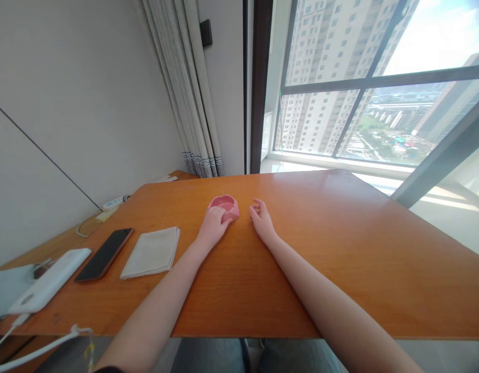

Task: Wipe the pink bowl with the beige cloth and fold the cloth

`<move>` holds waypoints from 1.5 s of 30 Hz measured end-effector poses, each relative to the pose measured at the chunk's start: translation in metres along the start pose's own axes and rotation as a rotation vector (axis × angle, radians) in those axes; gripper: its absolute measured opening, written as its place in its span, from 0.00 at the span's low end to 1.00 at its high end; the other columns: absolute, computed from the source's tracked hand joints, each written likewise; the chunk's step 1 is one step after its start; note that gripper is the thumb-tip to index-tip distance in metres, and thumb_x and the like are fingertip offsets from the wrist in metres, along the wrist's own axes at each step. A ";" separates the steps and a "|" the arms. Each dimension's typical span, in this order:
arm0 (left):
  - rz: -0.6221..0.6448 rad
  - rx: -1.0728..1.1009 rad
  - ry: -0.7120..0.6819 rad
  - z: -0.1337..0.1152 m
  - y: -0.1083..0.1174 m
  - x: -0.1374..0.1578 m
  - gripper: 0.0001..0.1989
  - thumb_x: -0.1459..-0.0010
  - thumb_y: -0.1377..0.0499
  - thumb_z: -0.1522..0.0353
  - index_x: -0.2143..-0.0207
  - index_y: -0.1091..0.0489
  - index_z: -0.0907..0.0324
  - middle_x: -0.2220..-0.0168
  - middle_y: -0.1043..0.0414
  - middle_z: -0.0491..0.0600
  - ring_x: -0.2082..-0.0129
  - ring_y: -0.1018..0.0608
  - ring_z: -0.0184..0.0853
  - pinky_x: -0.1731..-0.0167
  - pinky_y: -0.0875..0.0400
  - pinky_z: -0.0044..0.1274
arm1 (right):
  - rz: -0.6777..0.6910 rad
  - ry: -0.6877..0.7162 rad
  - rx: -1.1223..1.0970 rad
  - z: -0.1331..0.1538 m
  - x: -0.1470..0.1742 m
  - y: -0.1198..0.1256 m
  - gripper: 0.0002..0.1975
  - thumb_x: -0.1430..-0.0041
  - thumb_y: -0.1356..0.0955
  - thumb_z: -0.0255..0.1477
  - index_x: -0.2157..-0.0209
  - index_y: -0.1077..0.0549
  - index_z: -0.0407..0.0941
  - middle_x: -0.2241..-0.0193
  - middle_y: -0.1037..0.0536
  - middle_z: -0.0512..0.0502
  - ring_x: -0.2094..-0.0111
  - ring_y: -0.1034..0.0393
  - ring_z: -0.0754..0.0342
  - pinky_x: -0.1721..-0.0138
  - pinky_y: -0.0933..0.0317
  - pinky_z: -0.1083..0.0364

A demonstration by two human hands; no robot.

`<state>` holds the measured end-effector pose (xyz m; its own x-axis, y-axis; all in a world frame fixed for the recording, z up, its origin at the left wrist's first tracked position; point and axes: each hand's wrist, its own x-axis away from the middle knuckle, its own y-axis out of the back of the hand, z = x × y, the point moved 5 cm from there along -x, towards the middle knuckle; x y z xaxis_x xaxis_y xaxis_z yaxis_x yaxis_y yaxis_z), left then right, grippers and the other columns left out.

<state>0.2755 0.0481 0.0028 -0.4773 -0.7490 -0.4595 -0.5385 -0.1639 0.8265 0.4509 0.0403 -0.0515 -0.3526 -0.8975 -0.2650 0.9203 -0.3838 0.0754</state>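
A small pink ashtray (232, 203) with a wavy, notched rim and faceted sides sits on the orange-brown wooden table (364, 248), toward the far edge. My left hand (215, 224) holds it by the near rim, with the fingers over the edge and into the hollow and the thumb along the right side. Just right of the ashtray, apart from it, my right hand (262, 221) rests on its side on the wood. Its fingers are loosely curled and parted, with nothing seen in them.
Left of my left forearm lie a folded pale cloth (152, 251), a dark-screened phone (105, 255) and a white power bank (53, 280) with a cable (48, 344). A power strip (113, 203) is by the wall. Beyond the table are a curtain (188, 93) and a large window (364, 83).
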 end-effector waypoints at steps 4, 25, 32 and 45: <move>0.065 0.038 -0.048 -0.023 -0.018 -0.008 0.06 0.46 0.41 0.67 0.73 0.34 0.60 0.66 0.28 0.52 0.60 0.28 0.40 0.51 0.37 0.37 | 0.000 0.022 -0.061 0.004 0.002 -0.002 0.27 0.47 0.35 0.40 0.47 0.38 0.46 0.50 0.33 0.40 0.53 0.33 0.50 0.54 0.35 0.50; 0.138 0.149 -0.045 -0.047 -0.035 -0.010 0.08 0.44 0.43 0.66 0.64 0.30 0.61 0.60 0.27 0.55 0.53 0.29 0.44 0.44 0.45 0.42 | -0.020 0.191 0.151 0.011 0.003 0.004 0.14 0.50 0.39 0.25 0.62 0.28 0.44 0.56 0.31 0.42 0.50 0.38 0.49 0.44 0.44 0.47; 0.011 0.125 0.027 -0.025 0.025 0.033 0.26 0.41 0.48 0.63 0.40 0.47 0.52 0.36 0.48 0.53 0.36 0.45 0.41 0.38 0.54 0.43 | -0.015 0.169 0.129 0.009 0.003 0.006 0.13 0.51 0.39 0.26 0.62 0.30 0.45 0.57 0.31 0.43 0.52 0.37 0.49 0.45 0.44 0.46; -0.012 -0.384 0.957 0.167 0.112 0.184 0.46 0.49 0.47 0.51 0.36 0.57 0.68 0.45 0.36 0.69 0.51 0.27 0.58 0.55 0.31 0.42 | -0.020 0.145 0.131 0.011 0.006 0.006 0.13 0.52 0.39 0.26 0.63 0.30 0.46 0.58 0.31 0.44 0.52 0.37 0.49 0.46 0.44 0.46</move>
<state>0.0113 -0.0007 -0.0435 0.3697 -0.9160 -0.1557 -0.2014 -0.2426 0.9490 0.4523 0.0307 -0.0415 -0.3337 -0.8522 -0.4030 0.8800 -0.4349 0.1909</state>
